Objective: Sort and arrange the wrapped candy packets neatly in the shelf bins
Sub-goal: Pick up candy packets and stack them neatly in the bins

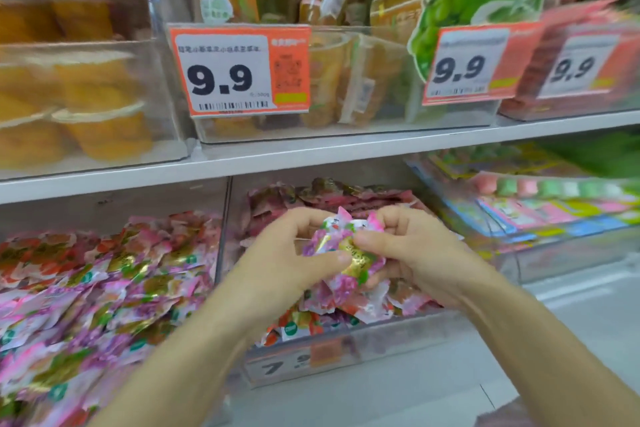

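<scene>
The left hand (291, 253) and right hand (412, 246) met, both clamped on a bunch of pink candy packets (343, 253) above the middle bin (346, 350).

White shelf (346, 152) carries clear bins (398, 340) (candy-filled).

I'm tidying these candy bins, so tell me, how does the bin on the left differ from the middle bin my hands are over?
The left bin is heaped nearly to its rim with pink, gold-printed packets; the middle bin looks emptier at the front, with darker pink packets stacked at the back. Both hands, left hand and right hand, hold a bunch of packets over the middle bin; nothing touches the left one. Both are clear plastic.
</scene>
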Motion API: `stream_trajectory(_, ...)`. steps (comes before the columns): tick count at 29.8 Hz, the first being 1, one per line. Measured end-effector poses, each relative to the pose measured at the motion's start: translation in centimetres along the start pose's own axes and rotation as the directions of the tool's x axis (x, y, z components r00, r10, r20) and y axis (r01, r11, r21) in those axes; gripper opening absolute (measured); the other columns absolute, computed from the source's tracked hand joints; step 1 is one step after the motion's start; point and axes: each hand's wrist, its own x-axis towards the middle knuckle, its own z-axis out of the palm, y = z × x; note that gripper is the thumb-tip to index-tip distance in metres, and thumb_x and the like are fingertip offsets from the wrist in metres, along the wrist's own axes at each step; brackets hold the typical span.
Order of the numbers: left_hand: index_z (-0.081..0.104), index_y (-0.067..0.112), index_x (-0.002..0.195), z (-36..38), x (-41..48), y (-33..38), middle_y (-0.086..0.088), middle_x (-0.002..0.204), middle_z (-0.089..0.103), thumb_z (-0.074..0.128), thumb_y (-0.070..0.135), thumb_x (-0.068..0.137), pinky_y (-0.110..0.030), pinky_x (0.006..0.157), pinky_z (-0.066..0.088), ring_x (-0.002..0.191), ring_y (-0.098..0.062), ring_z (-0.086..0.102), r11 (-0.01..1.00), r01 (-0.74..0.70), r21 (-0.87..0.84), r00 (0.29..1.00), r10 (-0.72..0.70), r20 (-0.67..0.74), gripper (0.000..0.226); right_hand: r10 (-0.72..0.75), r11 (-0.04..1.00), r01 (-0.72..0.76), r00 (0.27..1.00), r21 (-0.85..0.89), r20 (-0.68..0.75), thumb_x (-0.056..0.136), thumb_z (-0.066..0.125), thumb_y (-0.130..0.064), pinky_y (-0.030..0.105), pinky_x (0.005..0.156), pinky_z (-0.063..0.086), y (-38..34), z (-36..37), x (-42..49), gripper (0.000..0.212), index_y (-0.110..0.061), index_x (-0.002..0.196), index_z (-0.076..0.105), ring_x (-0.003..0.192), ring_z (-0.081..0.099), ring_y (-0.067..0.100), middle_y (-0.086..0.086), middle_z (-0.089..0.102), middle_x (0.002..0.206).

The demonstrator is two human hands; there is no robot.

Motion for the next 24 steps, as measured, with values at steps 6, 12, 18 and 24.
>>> stream_trajectory(6,0.057,0.019,0.104,2.7,3.2,0.0,-0.006,0.107,0.063,0.078,0.003,0.071,-0.024,0.059,0.05,0.091,-0.022,0.066,0.997,0.068,0.028,0.996,-0.069,0.055,0.042,0.001,0.995,-0.01,0.996,-0.099,-0.088,0.078,0.069,-0.017,0.019,0.035,0.039,-0.8,-3.3,-0.7,0.037,-0.016,0.113,0.058,0.041,0.054,0.013,0.005,0.062,0.072)
stream_trajectory(12,0.056,0.016,0.102,4.4,6.0,-0.4,-0.015,0.108,0.062,0.085,0.022,0.059,-0.038,0.076,0.056,0.09,-0.025,0.064,0.992,0.128,0.017,0.992,-0.127,-0.011,0.053,-0.117,0.982,0.072,0.958,-0.175,-0.262,0.081,0.069,-0.015,0.02,0.035,0.033,-0.3,-5.4,0.8,0.01,-0.01,0.073,0.065,0.042,0.043,0.018,0.003,0.056,0.055)
stream_trajectory(18,0.054,-0.003,0.109,5.4,7.8,-1.0,-0.026,0.109,0.064,0.066,0.004,0.083,-0.03,0.061,0.058,0.085,-0.029,0.067,0.947,0.175,-0.27,0.979,-0.197,-0.056,0.03,-0.219,0.957,0.132,0.911,-0.258,-0.349,0.092,0.058,-0.016,0.02,0.044,0.047,0.3,-6.0,0.8,0.007,-0.013,0.096,0.063,0.05,0.054,0.003,0.011,0.064,0.081)
stream_trajectory(24,0.056,0.0,0.111,4.6,8.8,-0.6,-0.019,0.097,0.068,0.062,0.002,0.085,-0.023,0.056,0.055,0.071,-0.016,0.067,0.943,0.206,-0.26,0.975,-0.219,-0.024,0.028,-0.505,0.527,0.408,0.856,-0.745,0.112,0.072,0.052,-0.006,0.015,0.108,0.025,0.7,-8.6,-0.2,0.065,-0.041,0.127,0.053,0.135,0.03,-0.002,-0.022,0.041,0.142)
